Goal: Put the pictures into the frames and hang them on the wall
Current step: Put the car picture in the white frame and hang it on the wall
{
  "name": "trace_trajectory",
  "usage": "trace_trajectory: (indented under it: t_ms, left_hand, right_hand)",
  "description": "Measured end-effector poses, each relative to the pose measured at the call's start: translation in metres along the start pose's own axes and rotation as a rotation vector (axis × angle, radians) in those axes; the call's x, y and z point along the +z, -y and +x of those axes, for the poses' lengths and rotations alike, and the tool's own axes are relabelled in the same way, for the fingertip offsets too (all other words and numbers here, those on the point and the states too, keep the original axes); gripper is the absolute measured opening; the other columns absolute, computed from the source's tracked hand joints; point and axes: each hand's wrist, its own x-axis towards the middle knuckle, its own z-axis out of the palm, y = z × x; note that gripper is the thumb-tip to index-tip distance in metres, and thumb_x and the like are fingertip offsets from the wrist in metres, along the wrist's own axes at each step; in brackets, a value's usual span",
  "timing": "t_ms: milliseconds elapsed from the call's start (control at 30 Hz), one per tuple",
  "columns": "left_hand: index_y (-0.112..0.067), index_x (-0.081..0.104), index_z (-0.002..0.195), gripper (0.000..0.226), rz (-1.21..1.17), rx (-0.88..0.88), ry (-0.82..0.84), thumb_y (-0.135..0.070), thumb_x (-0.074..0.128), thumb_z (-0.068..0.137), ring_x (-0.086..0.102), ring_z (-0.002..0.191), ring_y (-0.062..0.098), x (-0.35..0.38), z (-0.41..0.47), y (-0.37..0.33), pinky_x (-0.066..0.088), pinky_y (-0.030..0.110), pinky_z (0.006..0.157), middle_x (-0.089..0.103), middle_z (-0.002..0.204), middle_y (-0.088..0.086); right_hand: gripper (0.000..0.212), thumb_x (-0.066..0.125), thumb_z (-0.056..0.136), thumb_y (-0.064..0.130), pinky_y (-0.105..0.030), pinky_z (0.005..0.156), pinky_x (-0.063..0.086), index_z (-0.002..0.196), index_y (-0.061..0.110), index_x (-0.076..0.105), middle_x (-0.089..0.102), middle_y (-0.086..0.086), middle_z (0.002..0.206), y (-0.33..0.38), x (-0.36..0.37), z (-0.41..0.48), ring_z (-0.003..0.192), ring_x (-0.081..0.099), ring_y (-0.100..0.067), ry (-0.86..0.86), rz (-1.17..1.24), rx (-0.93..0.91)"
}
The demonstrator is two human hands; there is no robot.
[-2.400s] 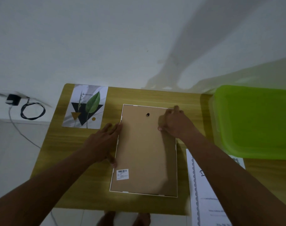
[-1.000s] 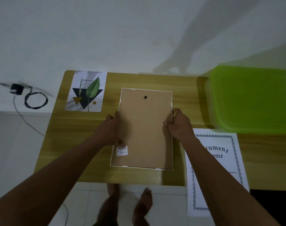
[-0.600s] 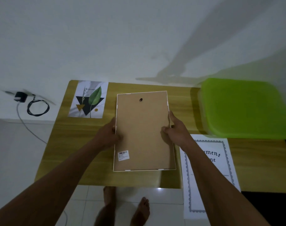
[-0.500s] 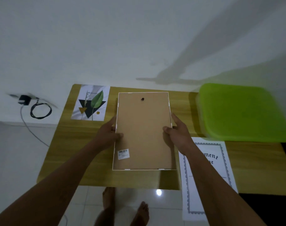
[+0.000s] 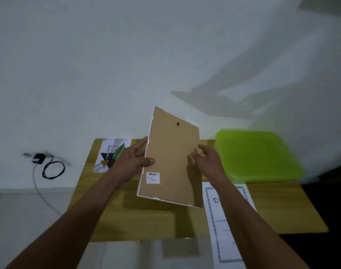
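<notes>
A white picture frame (image 5: pixel 171 158) is lifted off the wooden table (image 5: pixel 152 218) and tilted, its brown backing board with a small hanging hole and a barcode label facing me. My left hand (image 5: pixel 132 162) grips its left edge, thumb on the backing. My right hand (image 5: pixel 206 160) is at the frame's right edge with fingers spread and loose; it is blurred. A leaf print (image 5: pixel 109 154) lies at the table's back left, partly hidden by my left hand. A certificate sheet (image 5: pixel 229 230) lies at the front right, overhanging the table edge.
A lime green plastic box lid (image 5: pixel 257 156) covers the table's back right. The white wall (image 5: pixel 127 65) rises right behind the table. A black charger with a coiled cable (image 5: pixel 49 166) lies on the floor to the left.
The frame has come up off the table and tilted toward the wall. My right hand has loosened from its edge while the left keeps hold. The view has swung upward.
</notes>
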Motion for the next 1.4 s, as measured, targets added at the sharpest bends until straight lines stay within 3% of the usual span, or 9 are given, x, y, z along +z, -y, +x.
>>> trace_trajectory:
  t_ms: [100, 300, 400, 633, 733, 833, 967, 1133, 1400]
  left_hand:
    - [-0.032, 0.041, 0.145, 0.076, 0.233, 0.209, -0.005, -0.004, 0.072, 0.082, 0.061, 0.115, 0.013, 0.017, -0.012, -0.029, 0.057, 0.033, 0.087, 0.065, 0.125, 0.0]
    - [-0.033, 0.044, 0.142, 0.072, 0.427, 0.581, 0.013, -0.002, 0.069, 0.082, 0.063, 0.106, 0.002, 0.048, -0.047, -0.071, 0.06, 0.027, 0.078, 0.064, 0.121, -0.01]
    - [-0.039, 0.043, 0.138, 0.076, 0.503, 0.709, 0.018, -0.001, 0.069, 0.077, 0.06, 0.099, -0.013, 0.062, -0.062, -0.084, 0.055, 0.018, 0.083, 0.064, 0.115, -0.017]
    - [-0.035, 0.056, 0.133, 0.06, 0.65, 0.821, 0.05, -0.04, 0.076, 0.077, 0.064, 0.103, 0.0, 0.08, -0.079, -0.095, 0.054, 0.028, 0.089, 0.069, 0.116, -0.013]
    - [-0.029, 0.056, 0.135, 0.052, 0.619, 0.802, -0.041, -0.04, 0.069, 0.086, 0.061, 0.113, 0.011, 0.066, -0.073, -0.105, 0.049, 0.026, 0.096, 0.065, 0.126, -0.003]
    - [-0.021, 0.048, 0.141, 0.052, 0.696, 0.833, -0.161, -0.026, 0.062, 0.092, 0.056, 0.12, 0.022, 0.044, -0.062, -0.126, 0.042, 0.024, 0.096, 0.058, 0.134, 0.003]
    - [-0.032, 0.018, 0.154, 0.072, 0.67, 0.655, -0.164, -0.03, 0.058, 0.094, 0.043, 0.133, 0.027, 0.018, -0.046, -0.159, 0.039, 0.036, 0.108, 0.039, 0.152, 0.002]
    - [-0.037, 0.021, 0.151, 0.078, 0.467, 0.676, -0.009, -0.01, 0.063, 0.09, 0.054, 0.112, 0.016, 0.001, -0.046, -0.201, 0.047, 0.017, 0.08, 0.048, 0.134, -0.009]
    - [-0.049, 0.014, 0.149, 0.084, 0.418, 0.818, -0.041, -0.015, 0.065, 0.091, 0.056, 0.113, 0.02, 0.013, -0.014, -0.263, 0.054, 0.032, 0.088, 0.05, 0.134, -0.003]
  right_hand:
    - [0.057, 0.06, 0.095, 0.04, -0.041, 0.106, 0.044, 0.145, 0.019, 0.045, 0.048, -0.006, 0.146, 0.047, 0.0, -0.02, 0.13, 0.049, -0.022, 0.039, -0.026, -0.076]
    - [0.098, 0.064, 0.067, 0.077, -0.051, 0.091, 0.055, 0.149, 0.041, 0.025, 0.05, 0.003, 0.146, 0.115, -0.008, -0.061, 0.127, 0.055, -0.023, 0.032, 0.205, -0.136]
    - [0.082, 0.071, 0.075, 0.055, -0.05, 0.074, 0.061, 0.145, 0.036, 0.032, 0.064, -0.002, 0.126, 0.128, -0.021, -0.077, 0.105, 0.068, -0.023, -0.023, 0.348, -0.176]
    - [0.03, 0.045, 0.093, 0.021, -0.037, 0.066, 0.052, 0.123, 0.016, 0.046, 0.06, -0.004, 0.098, 0.141, -0.041, -0.104, 0.087, 0.062, -0.025, -0.39, 0.391, -0.305]
    - [0.039, 0.044, 0.094, 0.013, -0.028, 0.062, 0.048, 0.133, 0.017, 0.042, 0.057, -0.003, 0.104, 0.144, -0.054, -0.107, 0.084, 0.059, -0.016, -0.434, 0.403, -0.346]
    - [0.068, 0.048, 0.087, 0.013, -0.04, 0.085, 0.058, 0.146, 0.041, 0.028, 0.053, 0.002, 0.136, 0.149, -0.069, -0.109, 0.108, 0.062, -0.019, -0.376, 0.409, -0.42]
    - [0.086, 0.048, 0.087, -0.01, -0.022, 0.07, 0.055, 0.152, 0.039, 0.023, 0.054, 0.0, 0.137, 0.156, -0.088, -0.11, 0.09, 0.068, -0.005, -0.257, 0.436, -0.531]
    - [0.087, 0.053, 0.085, -0.014, -0.042, 0.1, 0.051, 0.151, 0.039, 0.03, 0.037, 0.007, 0.153, 0.177, -0.102, -0.094, 0.121, 0.057, -0.017, -0.205, 0.414, -0.63]
    - [0.084, 0.057, 0.093, -0.006, -0.022, 0.083, 0.055, 0.151, 0.043, 0.022, 0.031, 0.011, 0.153, 0.234, -0.142, -0.03, 0.113, 0.055, -0.009, -0.126, 0.322, -0.736]
